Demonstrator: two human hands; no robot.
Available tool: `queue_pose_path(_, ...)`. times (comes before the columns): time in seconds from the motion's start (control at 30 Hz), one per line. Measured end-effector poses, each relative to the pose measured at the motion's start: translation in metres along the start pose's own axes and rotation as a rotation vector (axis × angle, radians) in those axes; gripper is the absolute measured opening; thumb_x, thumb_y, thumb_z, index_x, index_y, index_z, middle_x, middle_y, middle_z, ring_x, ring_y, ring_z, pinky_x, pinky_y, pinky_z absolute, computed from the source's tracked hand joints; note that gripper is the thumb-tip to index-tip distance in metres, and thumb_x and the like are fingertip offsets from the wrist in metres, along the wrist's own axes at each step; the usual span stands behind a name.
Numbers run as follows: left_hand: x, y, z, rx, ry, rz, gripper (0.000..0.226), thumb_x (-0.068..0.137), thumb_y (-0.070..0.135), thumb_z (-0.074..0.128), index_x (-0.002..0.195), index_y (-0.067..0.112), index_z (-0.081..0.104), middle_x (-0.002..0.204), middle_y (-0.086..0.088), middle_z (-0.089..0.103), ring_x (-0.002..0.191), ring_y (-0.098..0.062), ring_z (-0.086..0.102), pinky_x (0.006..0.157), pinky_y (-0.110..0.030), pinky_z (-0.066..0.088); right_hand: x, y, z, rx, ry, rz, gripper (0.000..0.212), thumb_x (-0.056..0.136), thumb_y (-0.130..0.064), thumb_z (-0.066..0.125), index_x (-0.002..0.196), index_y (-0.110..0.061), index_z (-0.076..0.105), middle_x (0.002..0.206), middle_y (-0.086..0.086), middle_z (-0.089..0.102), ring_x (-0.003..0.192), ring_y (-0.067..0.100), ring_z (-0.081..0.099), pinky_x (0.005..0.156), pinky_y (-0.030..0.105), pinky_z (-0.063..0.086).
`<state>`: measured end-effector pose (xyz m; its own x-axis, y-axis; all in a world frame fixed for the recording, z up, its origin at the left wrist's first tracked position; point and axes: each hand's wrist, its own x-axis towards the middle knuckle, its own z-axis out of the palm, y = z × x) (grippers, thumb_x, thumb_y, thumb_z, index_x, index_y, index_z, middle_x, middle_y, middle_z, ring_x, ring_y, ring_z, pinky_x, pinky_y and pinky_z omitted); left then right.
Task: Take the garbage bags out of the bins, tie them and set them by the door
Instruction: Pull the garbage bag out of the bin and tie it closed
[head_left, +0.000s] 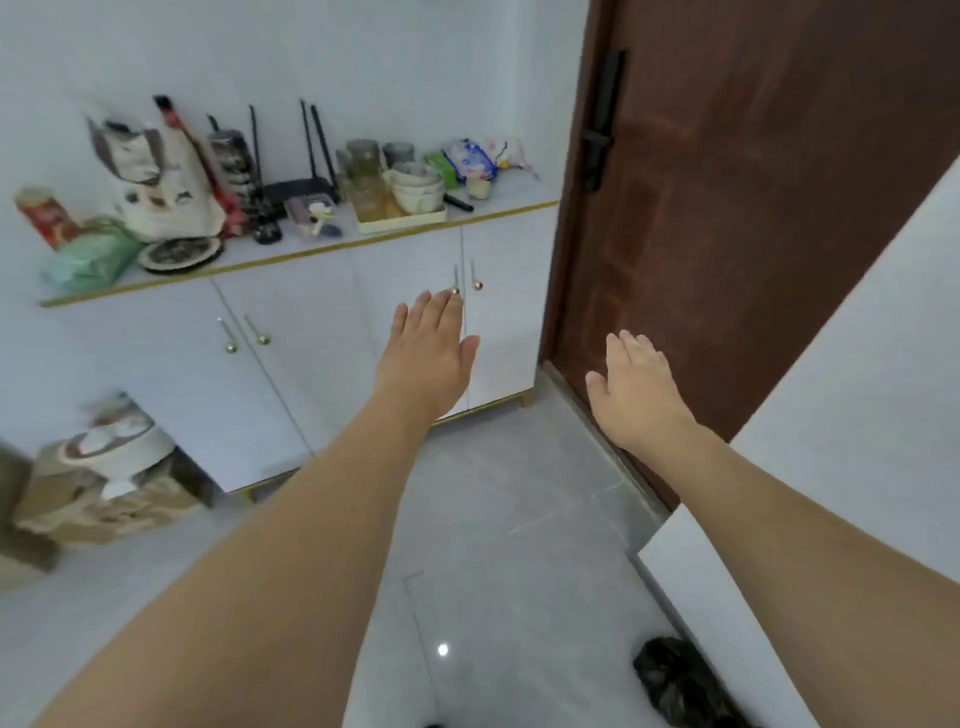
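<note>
**Garbage bag down by the wall, both hands free**

Garbage bag, if the dark crumpled bundle at the bottom edge is one, lies on the floor against the white wall, near the brown door but not beside its threshold. It is partly cut off, so whether it is knotted cannot be told. No bin is in view.

Both hands hold nothing. The left hand is stretched forward with straight fingers in front of the white cabinet; the right hand is flat and spread, in front of the door's lower part. They are well apart.

Judged from this, the step is the setting down, or going for the next bag. To do it well, check that the knot is tight, stand the bag knot-up just beside the door on the handle side, clear of its swing, and keep later bags in one group.

Counted, largest first: one door, one cabinet with four doors and four brass knobs, two hands, one dark bag. The cluttered shelf on top is too blurred to count.
</note>
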<state>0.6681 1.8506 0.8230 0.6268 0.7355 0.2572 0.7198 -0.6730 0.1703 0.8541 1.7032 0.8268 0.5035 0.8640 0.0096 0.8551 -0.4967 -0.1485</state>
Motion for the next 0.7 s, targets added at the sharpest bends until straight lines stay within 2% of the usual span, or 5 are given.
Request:
queue_pose_path(0.13,-0.058,-0.082,-0.024,0.019,0.058,-0.246,0.057,0.104,0.036,0.030,0.152,0.007,0.022,0.160,-0.009,0.021,0.148,-0.027,0.012,0.121,-0.046,0.005,0.008,-0.101,0.029,-0.068,-0.027,-0.281,0.060,0.102,-0.031,0.031,0.151,0.001,0.017,0.159,0.018,0.017,0.147,0.031,0.014,0.119,0.041,0.012)
queue_pose_path(0.3,-0.149,-0.187,-0.050,0.083,0.093,-0.487,0.057,0.103,0.036,0.033,0.151,0.006,0.025,0.158,-0.010,0.026,0.148,-0.028,0.016,0.121,-0.047,0.009,-0.005,-0.243,0.056,-0.025,-0.103,-0.565,0.059,0.103,-0.029,0.029,0.151,0.001,0.014,0.161,0.018,0.012,0.148,0.031,0.008,0.121,0.040,0.007)
queue_pose_path(0.43,-0.246,-0.282,-0.080,0.134,0.155,-0.720,0.057,0.100,0.037,0.035,0.146,0.005,0.035,0.152,-0.013,0.037,0.143,-0.030,0.027,0.117,-0.049,0.017,-0.036,-0.364,0.078,0.016,-0.164,-0.779,0.059,0.103,-0.029,0.029,0.152,-0.001,0.011,0.162,0.016,0.009,0.149,0.030,0.004,0.122,0.039,0.003)
queue_pose_path(0.53,-0.321,-0.341,-0.105,0.173,0.169,-0.885,0.055,0.101,0.035,0.035,0.147,0.006,0.034,0.153,-0.012,0.036,0.144,-0.029,0.026,0.118,-0.048,0.015,-0.067,-0.454,0.097,0.036,-0.198,-0.921,0.060,0.103,-0.030,0.029,0.153,-0.001,0.011,0.162,0.016,0.008,0.150,0.030,0.004,0.122,0.040,0.003)
queue_pose_path(0.7,-0.433,-0.400,-0.138,0.225,0.235,-1.098,0.053,0.100,0.031,0.041,0.145,0.003,0.036,0.151,-0.015,0.036,0.141,-0.031,0.028,0.117,-0.049,0.016,-0.131,-0.577,0.126,0.049,-0.224,-1.183,0.059,0.102,-0.028,0.033,0.151,0.000,0.017,0.160,0.018,0.014,0.149,0.030,0.009,0.121,0.042,0.006)
